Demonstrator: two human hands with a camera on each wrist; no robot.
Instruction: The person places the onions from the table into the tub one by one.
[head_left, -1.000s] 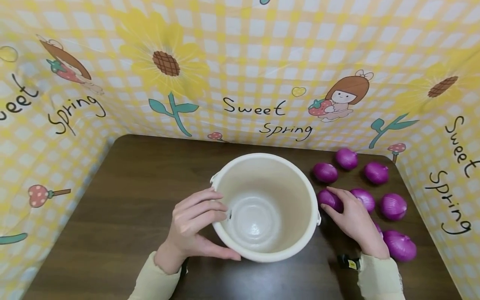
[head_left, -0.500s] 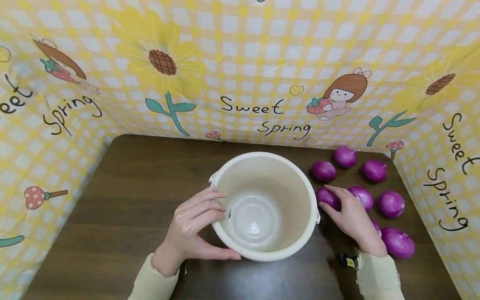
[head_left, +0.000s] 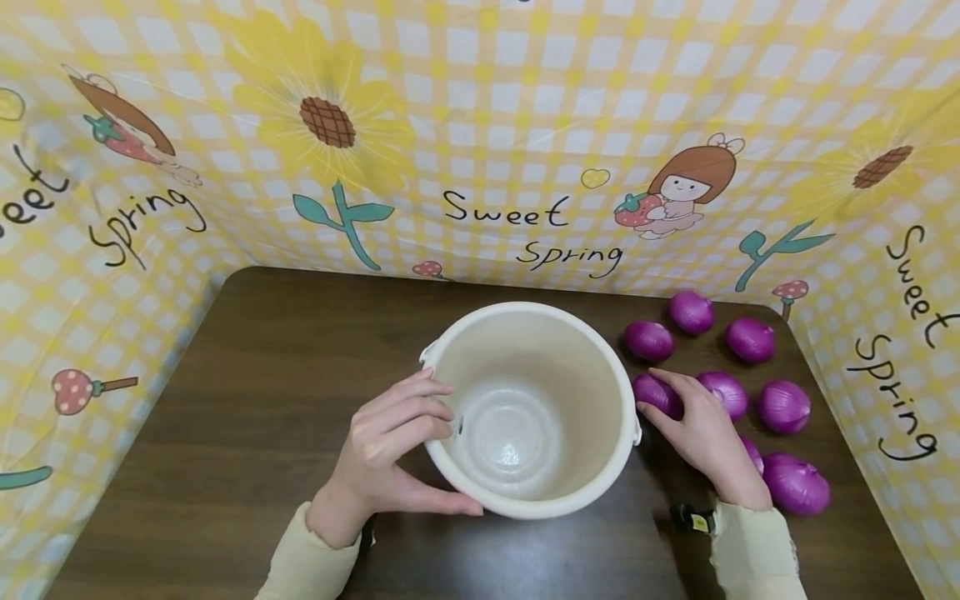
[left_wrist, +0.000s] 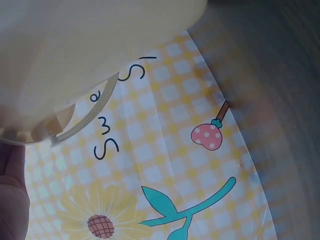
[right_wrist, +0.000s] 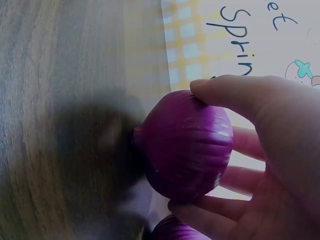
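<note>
A cream-white bucket [head_left: 621,467] stands upright on the table, its mouth facing up and its visible bottom bare. My left hand [head_left: 382,458] holds the bucket's left side, fingers bent at the rim and thumb along the front edge. In the left wrist view the bucket's wall [left_wrist: 75,60] fills the top, with part of the hand [left_wrist: 12,200] at the lower left. My right hand [head_left: 705,437] grips a purple onion [head_left: 654,395] just right of the bucket. The right wrist view shows thumb and fingers around this onion [right_wrist: 187,147].
Several more purple onions lie right of the bucket, among them one [head_left: 649,341] behind the gripped onion and one [head_left: 797,484] near the right wrist. A brown wooden table [head_left: 247,433] carries everything. Yellow checked cloth [head_left: 517,108] walls off the back and sides.
Both hands keep their places on the bucket and the onion. Only the head view has shifted slightly.
</note>
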